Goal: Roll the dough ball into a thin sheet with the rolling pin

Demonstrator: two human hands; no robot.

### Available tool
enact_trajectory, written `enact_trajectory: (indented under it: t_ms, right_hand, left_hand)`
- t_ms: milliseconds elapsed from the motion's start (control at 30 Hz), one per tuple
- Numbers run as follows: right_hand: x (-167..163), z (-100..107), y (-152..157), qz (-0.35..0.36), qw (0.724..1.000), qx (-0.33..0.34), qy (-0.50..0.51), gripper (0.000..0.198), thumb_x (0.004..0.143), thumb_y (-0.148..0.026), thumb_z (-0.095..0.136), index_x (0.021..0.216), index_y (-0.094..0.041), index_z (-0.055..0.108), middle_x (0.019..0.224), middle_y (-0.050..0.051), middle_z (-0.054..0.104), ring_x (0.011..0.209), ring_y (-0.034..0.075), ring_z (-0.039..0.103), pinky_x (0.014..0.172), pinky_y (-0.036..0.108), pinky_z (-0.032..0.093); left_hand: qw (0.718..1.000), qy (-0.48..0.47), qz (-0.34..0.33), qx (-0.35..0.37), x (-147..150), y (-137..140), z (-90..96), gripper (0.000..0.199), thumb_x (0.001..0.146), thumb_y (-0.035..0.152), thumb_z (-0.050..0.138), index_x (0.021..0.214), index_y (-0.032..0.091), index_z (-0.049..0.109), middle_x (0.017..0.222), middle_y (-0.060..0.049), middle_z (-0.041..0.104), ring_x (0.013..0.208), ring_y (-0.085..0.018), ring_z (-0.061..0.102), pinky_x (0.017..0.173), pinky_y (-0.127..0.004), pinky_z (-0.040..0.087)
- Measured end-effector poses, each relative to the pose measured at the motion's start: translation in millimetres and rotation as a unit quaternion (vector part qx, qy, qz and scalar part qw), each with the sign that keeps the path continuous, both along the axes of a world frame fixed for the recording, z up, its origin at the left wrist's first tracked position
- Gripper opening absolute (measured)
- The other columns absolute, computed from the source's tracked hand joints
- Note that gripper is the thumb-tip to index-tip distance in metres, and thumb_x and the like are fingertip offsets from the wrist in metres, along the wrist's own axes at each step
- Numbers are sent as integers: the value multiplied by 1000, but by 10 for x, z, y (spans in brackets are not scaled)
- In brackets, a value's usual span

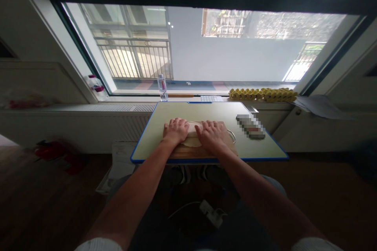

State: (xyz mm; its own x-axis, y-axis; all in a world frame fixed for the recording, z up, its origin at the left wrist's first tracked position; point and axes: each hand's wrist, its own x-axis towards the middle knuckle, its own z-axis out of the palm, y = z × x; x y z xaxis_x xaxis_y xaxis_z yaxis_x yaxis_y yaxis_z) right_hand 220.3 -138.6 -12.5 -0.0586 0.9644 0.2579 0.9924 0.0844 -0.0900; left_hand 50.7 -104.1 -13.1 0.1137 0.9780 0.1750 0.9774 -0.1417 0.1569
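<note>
A wooden cutting board (188, 153) with a metal handle (232, 136) at its right end lies near the front edge of the small table. On it is a flat, round sheet of dough (192, 142). Across the dough lies a pale rolling pin (193, 130), mostly covered by my hands. My left hand (176, 129) presses over its left part, fingers curled forward and down. Over the right part is my right hand (212, 133), its thumb towards the middle. The fingertips of both hands are partly hidden.
A blue-edged table (153, 141) carries the board and a pixelated flat object (251, 126) at right. Along the windowsill stand a clear bottle (162, 88), a second bottle (96, 87) and a yellow bumpy strip (262, 94). A power strip (211, 212) lies on the floor.
</note>
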Motion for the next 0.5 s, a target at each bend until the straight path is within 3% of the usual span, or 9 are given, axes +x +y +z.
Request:
enact_trajectory:
  t_ms: [100,233,500]
  right_hand:
    - [6,119,9,29,999,-29,-28,54,115,-47,26,141,-21,67,141,18,67,132,33,55,114,51,33]
    - [22,220,49,68,995,-58,-48,46,114,-43,31,139,-29,67,144,13,66,133,31,53,110,48,36]
    - [13,81,730,-7,993,-85,79,65,110,-65,31,147,-23,63,156,17,58,140,37,49,118,60,32]
  left_hand:
    - [1000,8,2,-15,10,128,31,49,109,50,30,135,33,68,152,-8,62,138,-31,54,117,-56,41]
    - [1000,4,-6,-26,10,265,35,55,108,53,28,137,30,69,151,-11,63,137,-34,55,114,-58,44]
    - [999,-19,6,-40,33,682,68,59,108,53,28,140,25,69,152,-16,62,138,-34,55,113,-55,45]
